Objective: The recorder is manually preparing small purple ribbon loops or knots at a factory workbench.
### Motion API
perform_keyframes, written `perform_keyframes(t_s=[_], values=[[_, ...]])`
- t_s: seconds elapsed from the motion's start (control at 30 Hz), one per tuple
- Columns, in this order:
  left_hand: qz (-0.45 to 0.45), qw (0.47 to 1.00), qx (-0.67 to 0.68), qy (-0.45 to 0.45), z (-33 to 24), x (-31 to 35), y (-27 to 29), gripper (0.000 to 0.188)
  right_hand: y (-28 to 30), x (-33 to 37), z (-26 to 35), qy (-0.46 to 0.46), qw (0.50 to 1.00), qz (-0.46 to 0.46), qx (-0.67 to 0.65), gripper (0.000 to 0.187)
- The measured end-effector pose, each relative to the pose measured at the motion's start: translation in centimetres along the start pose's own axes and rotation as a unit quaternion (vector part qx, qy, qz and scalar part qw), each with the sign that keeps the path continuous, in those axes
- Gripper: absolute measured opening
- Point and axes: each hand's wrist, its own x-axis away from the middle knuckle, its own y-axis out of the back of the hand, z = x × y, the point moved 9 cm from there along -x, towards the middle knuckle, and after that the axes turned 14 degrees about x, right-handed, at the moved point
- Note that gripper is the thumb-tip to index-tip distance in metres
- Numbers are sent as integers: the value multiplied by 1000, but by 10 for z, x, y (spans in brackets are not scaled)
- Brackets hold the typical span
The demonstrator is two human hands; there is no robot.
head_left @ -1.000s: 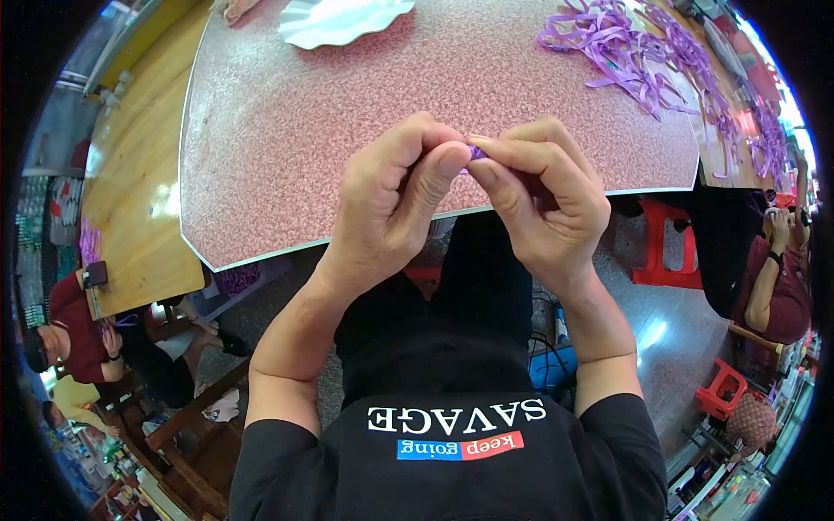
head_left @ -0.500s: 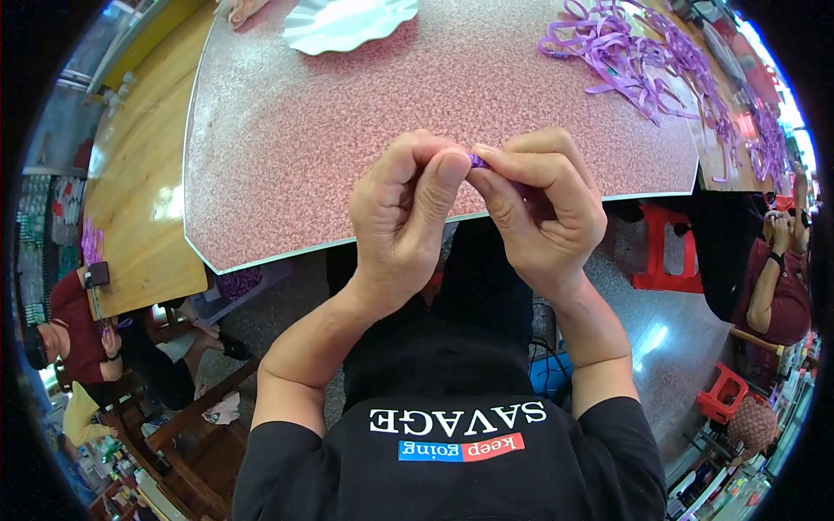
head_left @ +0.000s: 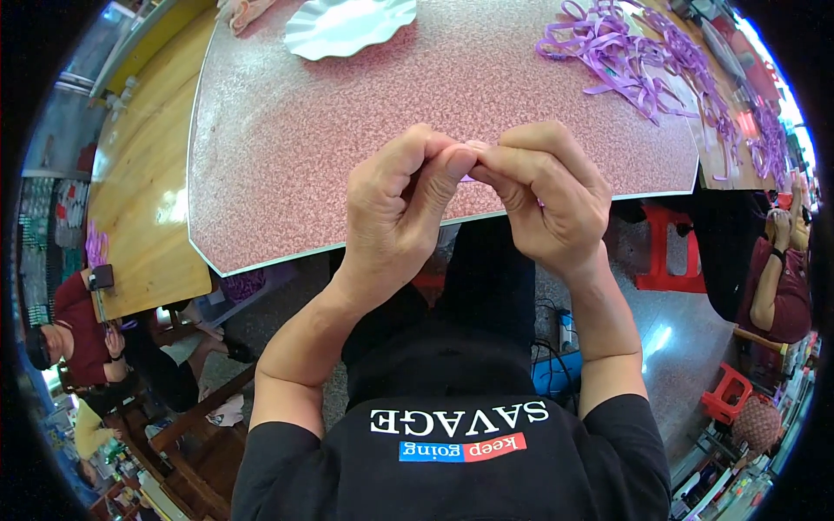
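Observation:
My left hand (head_left: 395, 204) and my right hand (head_left: 556, 200) meet above the near edge of the pink speckled tabletop (head_left: 304, 148). Fingertips of both are pinched together around a small piece of purple ribbon (head_left: 468, 179). Only a sliver of it shows below the thumbs, so its shape is mostly covered. A trace of purple also shows inside the curled fingers of the right hand. Toward the far right lies a tangled heap of loose purple ribbons (head_left: 608, 56).
A white scalloped dish (head_left: 347, 28) stands at the far left of the tabletop. Red stools (head_left: 667, 252) are at the right below the table. One person (head_left: 82, 339) sits at the left, another (head_left: 786, 286) at the right, where more ribbons hang along a wooden table.
My fingertips have closed further over the purple ribbon, which shows less than before. The left thumb has shifted slightly right, and the hands remain together.

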Motion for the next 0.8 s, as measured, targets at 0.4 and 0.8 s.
perform_keyframes(t_s=[0.4, 0.8], values=[[-4, 995, 54, 84, 15, 3, 1, 16, -3, -2, -4, 20, 999, 29, 2, 12], [-45, 988, 119, 86, 23, 5, 4, 15, -18, 21, -10, -77, 995, -27, -58, 14]])
